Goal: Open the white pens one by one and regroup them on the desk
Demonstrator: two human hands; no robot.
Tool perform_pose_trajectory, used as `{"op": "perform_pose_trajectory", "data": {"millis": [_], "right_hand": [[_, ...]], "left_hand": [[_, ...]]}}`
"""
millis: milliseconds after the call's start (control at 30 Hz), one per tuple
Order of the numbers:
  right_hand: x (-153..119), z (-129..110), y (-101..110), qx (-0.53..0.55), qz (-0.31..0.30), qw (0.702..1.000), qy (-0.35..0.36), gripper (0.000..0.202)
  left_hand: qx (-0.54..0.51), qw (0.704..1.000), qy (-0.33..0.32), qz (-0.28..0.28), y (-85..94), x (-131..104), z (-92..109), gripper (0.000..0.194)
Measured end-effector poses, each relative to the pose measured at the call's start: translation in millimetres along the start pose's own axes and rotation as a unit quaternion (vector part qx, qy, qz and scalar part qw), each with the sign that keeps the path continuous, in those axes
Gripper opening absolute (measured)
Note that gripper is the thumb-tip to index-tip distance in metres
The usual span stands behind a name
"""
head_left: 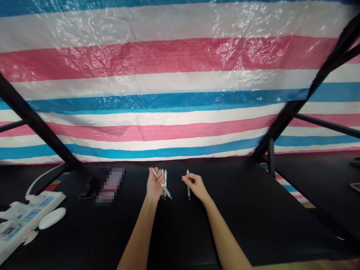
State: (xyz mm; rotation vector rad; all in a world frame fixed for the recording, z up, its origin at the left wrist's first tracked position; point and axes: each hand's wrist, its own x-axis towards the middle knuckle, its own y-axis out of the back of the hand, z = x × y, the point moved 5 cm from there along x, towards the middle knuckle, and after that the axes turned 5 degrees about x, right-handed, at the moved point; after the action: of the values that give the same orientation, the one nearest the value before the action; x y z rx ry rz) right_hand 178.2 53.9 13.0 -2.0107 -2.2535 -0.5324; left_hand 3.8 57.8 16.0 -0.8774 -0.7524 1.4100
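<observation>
My left hand is closed around a white and grey pen, which slants down to the right. Just beside and partly behind that hand, several similar pens lie side by side on the black surface. To the right, my right hand has its thumb and fingers pinched at the upper part of another pen. That pen points toward me, its tip on or close to the surface. A gap separates the two hands.
At the far left are a white power strip with plugs and a white oval object. A dark phone-like item lies beside a blurred patch. Black frame bars stand before a striped sheet.
</observation>
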Motion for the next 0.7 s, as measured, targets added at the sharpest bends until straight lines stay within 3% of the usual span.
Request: {"op": "perform_pose_trajectory", "data": {"millis": [233,700], "right_hand": [[4.2,3.1,22.1,0.069,0.100,0.993,-0.006,0.041],[4.0,11.8,39.9,0.149,0.209,0.966,-0.042,0.045]], "left_hand": [[-0.016,0.996,0.083,-0.016,5.6,-1.1,-1.6,0.040],[0.007,0.993,0.118,0.012,8.8,1.2,-2.7,0.034]]}}
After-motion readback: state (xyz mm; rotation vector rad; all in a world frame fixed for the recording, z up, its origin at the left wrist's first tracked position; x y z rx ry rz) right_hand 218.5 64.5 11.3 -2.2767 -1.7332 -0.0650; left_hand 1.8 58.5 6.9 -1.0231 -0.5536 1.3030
